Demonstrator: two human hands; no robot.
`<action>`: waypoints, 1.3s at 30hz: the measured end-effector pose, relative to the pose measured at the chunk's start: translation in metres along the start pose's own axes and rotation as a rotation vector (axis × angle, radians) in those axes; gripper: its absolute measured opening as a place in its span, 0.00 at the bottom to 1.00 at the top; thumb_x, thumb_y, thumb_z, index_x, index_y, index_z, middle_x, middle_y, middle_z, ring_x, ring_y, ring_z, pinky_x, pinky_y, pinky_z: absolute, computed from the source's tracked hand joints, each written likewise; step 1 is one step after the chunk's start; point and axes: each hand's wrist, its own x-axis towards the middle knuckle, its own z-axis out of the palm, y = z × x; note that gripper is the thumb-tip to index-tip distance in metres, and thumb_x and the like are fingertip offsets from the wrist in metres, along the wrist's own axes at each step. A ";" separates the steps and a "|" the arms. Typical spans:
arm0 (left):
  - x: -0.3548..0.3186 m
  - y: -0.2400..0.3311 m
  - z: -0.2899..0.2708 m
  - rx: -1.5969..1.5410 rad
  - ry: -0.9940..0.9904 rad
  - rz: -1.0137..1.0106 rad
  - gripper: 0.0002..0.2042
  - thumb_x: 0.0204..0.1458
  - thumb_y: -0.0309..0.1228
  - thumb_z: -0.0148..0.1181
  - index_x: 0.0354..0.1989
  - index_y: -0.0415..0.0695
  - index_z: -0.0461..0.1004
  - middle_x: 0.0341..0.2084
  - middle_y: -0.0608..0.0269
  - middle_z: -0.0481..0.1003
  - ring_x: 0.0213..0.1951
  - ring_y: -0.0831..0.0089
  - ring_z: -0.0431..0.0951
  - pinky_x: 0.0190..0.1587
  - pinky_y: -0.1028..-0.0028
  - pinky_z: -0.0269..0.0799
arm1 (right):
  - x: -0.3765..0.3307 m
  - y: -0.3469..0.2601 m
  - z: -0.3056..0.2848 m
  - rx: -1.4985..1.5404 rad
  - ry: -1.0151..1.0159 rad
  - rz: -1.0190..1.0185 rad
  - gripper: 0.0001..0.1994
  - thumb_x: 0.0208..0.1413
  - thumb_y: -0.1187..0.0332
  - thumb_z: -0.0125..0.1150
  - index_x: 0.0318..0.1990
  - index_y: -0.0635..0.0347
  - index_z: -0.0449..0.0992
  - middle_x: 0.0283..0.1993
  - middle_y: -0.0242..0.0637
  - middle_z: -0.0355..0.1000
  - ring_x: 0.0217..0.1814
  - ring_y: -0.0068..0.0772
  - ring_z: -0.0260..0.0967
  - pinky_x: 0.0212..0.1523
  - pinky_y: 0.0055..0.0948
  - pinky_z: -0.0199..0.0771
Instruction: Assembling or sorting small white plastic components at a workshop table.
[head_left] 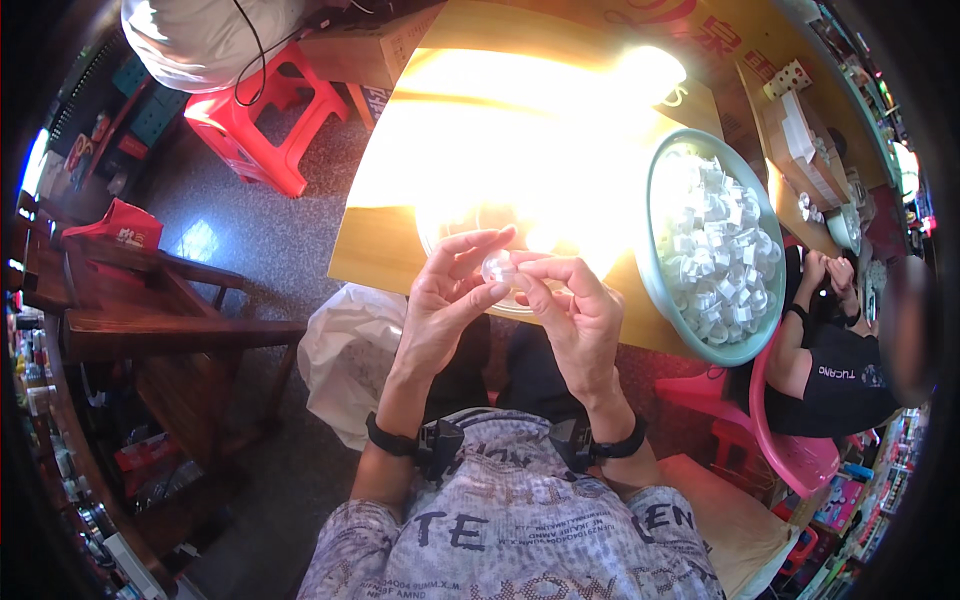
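Note:
Above the near edge of the table, my left hand [447,295] and my right hand [578,308] meet at a small clear plastic piece [497,266] with a rounded shape. Thumb and fingers of the left hand pinch one side of it; the right thumb and forefinger close on the other side. Fingers partly cover the piece. Just below the hands, a round pale rim [515,306] shows, mostly washed out by glare. To the right, a pale green basin [656,265] is heaped with several similar clear plastic pieces [725,250].
Strong glare washes over the yellow table [375,240]. A red plastic stool [290,150] stands far left, near a dark wooden chair [170,330]. A white bag [350,350] lies left of my legs. At right, another person [840,375] sits on a pink chair [790,460].

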 end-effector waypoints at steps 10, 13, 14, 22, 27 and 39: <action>0.002 0.001 0.002 -0.015 -0.009 0.007 0.23 0.50 0.17 0.59 0.55 0.39 0.63 0.56 0.49 0.65 0.57 0.67 0.67 0.53 0.72 0.70 | 0.001 0.003 -0.002 -0.109 -0.002 -0.037 0.04 0.55 0.76 0.58 0.37 0.65 0.73 0.40 0.42 0.76 0.38 0.26 0.76 0.35 0.23 0.80; 0.003 0.001 0.002 0.051 -0.009 0.040 0.23 0.50 0.17 0.59 0.55 0.39 0.63 0.56 0.49 0.65 0.56 0.68 0.67 0.52 0.72 0.71 | 0.002 0.004 -0.002 -0.169 0.006 -0.086 0.04 0.55 0.76 0.59 0.37 0.65 0.73 0.40 0.42 0.76 0.38 0.27 0.76 0.34 0.23 0.79; 0.003 0.002 0.003 0.045 -0.014 0.034 0.23 0.50 0.17 0.59 0.55 0.38 0.63 0.56 0.49 0.66 0.56 0.69 0.68 0.51 0.73 0.72 | 0.003 0.004 -0.003 -0.122 0.004 -0.054 0.04 0.54 0.76 0.59 0.37 0.65 0.73 0.39 0.41 0.76 0.38 0.27 0.76 0.34 0.23 0.79; 0.004 0.001 0.006 0.115 -0.045 0.070 0.22 0.51 0.18 0.58 0.56 0.37 0.62 0.55 0.49 0.66 0.53 0.71 0.70 0.50 0.74 0.71 | 0.001 0.005 -0.003 -0.260 0.012 -0.159 0.04 0.53 0.77 0.60 0.36 0.64 0.73 0.37 0.39 0.76 0.36 0.26 0.75 0.33 0.24 0.78; 0.001 0.007 0.012 0.077 -0.045 0.011 0.21 0.52 0.19 0.58 0.55 0.36 0.63 0.55 0.50 0.67 0.50 0.71 0.73 0.51 0.73 0.71 | 0.002 0.001 -0.007 -0.132 0.026 -0.038 0.03 0.54 0.76 0.59 0.35 0.63 0.74 0.36 0.38 0.76 0.35 0.25 0.75 0.32 0.23 0.77; -0.004 -0.005 0.006 0.063 -0.044 -0.008 0.17 0.51 0.20 0.60 0.51 0.34 0.70 0.48 0.49 0.73 0.47 0.69 0.75 0.50 0.71 0.73 | -0.001 0.000 -0.018 -0.015 0.006 0.005 0.03 0.52 0.78 0.59 0.35 0.63 0.75 0.38 0.38 0.76 0.38 0.25 0.75 0.35 0.22 0.76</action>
